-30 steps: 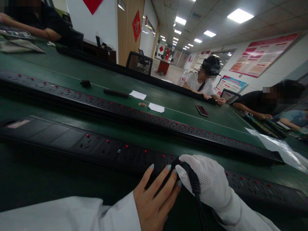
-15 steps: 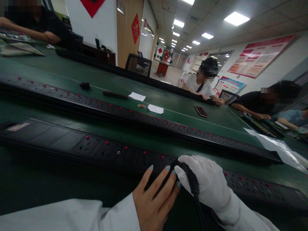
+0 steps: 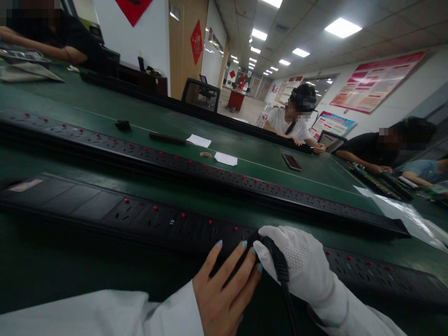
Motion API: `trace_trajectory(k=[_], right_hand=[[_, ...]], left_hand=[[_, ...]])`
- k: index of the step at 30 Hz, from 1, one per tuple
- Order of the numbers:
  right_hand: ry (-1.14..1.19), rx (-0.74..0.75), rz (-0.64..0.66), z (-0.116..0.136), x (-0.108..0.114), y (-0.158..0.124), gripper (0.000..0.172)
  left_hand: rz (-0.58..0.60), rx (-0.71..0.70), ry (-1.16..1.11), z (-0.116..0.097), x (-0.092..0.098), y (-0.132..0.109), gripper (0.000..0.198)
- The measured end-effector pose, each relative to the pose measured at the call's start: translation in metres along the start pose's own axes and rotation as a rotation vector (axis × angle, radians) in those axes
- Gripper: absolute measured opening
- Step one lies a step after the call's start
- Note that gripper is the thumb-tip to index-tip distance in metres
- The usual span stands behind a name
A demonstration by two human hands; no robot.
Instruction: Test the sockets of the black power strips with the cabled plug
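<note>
A long black power strip (image 3: 140, 219) with red indicator lights and a row of sockets lies across the table in front of me. My right hand (image 3: 301, 256), in a white dotted glove, is closed around a black power plug (image 3: 276, 254). The plug is at one of the sockets; its cord hangs down toward me. How deep its pins sit is hidden. My bare left hand (image 3: 229, 287) rests with fingers spread on the near side of the strip, fingertips close beside the plug.
Behind it lies a longer black power strip (image 3: 196, 170) on the green table (image 3: 245, 144). Farther off are white paper slips (image 3: 226, 159), a phone (image 3: 291, 162), a small black part (image 3: 122, 125) and a plastic bag (image 3: 402, 217). Several people sit around the table.
</note>
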State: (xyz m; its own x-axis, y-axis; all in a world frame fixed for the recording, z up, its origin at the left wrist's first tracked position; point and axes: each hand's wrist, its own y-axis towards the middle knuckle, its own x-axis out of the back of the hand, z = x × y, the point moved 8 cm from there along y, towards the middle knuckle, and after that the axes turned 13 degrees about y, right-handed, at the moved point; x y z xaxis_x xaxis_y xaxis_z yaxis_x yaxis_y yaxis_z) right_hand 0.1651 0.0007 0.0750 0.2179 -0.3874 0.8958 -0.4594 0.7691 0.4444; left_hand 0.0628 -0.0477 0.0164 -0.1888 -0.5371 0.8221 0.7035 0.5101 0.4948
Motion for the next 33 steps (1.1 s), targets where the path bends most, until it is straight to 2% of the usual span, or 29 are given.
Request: trace_trajectory(k=[33], right_hand=[[-0.040,0.022,-0.012,0.0039,0.0013,0.0012,0.024]], left_hand=[[-0.023,0.031,-0.059,0.0011,-0.0007,0.0000,0.042]])
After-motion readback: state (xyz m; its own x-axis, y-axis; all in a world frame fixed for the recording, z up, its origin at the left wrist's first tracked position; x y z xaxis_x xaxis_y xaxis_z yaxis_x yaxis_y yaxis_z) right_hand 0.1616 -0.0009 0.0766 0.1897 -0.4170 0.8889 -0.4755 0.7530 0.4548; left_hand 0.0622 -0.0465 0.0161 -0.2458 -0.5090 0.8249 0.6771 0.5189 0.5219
